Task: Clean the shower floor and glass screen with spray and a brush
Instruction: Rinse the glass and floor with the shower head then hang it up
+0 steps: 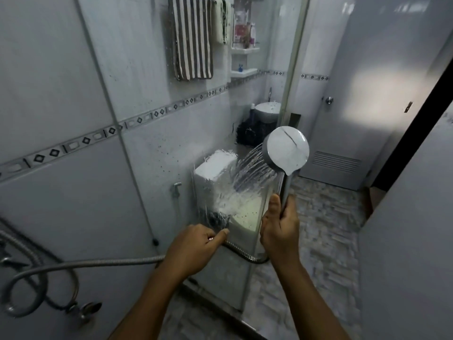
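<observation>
Head view | right hand [279, 224] wraps the handle of a round chrome shower head [285, 150] spraying the wet glass screen [171, 133] | left hand [196, 246] pinches the ribbed metal hose [110, 262] beside it

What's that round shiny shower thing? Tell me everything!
The shower head is round, shiny and silver, like chrome. We see its back; its face points at the glass screen, spraying water onto it. The right hand grips its upright handle. A ribbed metal hose leaves the handle's bottom; the left hand holds it.
</observation>
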Demonstrator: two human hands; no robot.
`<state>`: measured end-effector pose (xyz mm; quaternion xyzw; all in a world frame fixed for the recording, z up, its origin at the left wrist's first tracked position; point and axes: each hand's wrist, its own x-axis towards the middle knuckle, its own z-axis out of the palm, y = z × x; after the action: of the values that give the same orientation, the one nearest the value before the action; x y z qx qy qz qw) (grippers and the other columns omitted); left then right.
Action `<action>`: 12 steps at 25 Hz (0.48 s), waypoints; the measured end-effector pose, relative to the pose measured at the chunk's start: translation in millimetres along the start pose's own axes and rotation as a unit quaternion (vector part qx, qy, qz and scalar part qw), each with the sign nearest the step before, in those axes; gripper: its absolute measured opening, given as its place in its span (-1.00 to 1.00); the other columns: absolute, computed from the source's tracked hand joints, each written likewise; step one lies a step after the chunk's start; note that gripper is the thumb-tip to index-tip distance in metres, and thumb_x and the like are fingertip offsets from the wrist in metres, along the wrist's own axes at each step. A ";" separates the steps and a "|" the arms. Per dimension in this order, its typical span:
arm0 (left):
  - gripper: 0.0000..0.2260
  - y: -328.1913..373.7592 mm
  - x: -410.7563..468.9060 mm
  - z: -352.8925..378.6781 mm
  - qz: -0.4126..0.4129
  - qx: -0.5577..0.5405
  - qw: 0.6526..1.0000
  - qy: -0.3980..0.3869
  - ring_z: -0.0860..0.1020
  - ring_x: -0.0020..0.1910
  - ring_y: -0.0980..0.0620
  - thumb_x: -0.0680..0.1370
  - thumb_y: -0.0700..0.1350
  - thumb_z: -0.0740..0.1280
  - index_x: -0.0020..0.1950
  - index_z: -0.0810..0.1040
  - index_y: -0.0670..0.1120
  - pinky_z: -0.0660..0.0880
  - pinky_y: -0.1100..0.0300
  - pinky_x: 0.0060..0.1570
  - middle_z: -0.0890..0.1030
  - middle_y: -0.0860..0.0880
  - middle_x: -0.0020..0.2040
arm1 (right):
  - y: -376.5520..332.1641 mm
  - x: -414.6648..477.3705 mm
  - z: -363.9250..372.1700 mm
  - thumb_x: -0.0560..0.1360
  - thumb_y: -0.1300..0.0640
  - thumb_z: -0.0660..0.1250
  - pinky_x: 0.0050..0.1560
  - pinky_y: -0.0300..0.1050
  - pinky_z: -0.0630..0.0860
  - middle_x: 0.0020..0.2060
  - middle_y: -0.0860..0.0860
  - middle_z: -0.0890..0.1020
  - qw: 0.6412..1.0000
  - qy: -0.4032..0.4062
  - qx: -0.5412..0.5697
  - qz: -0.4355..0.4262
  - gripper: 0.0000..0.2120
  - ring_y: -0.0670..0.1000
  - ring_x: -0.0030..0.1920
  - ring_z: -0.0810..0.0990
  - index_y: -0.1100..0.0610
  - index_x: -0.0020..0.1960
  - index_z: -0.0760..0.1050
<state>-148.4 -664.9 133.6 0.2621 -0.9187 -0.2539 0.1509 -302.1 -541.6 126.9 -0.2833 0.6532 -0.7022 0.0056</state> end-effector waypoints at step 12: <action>-0.44 15.4 10.4 -44.8 0.006 -0.054 0.993 0.108 0.24 -0.56 0.09 0.62 0.21 0.25 -0.49 0.22 -0.03 0.16 0.09 -0.42 0.23 0.02 -0.56 | -63.2 43.3 16.5 0.51 -0.43 0.20 -0.45 -0.14 0.27 -0.49 -0.15 0.32 0.991 -0.052 0.114 -0.037 -0.61 -0.11 -0.55 0.28 -0.11 -0.03 0.40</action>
<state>-144.8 -676.8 180.5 0.2736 -0.8836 -0.2723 0.2650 -308.9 -563.7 201.7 -0.3413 0.5563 -0.7562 0.0460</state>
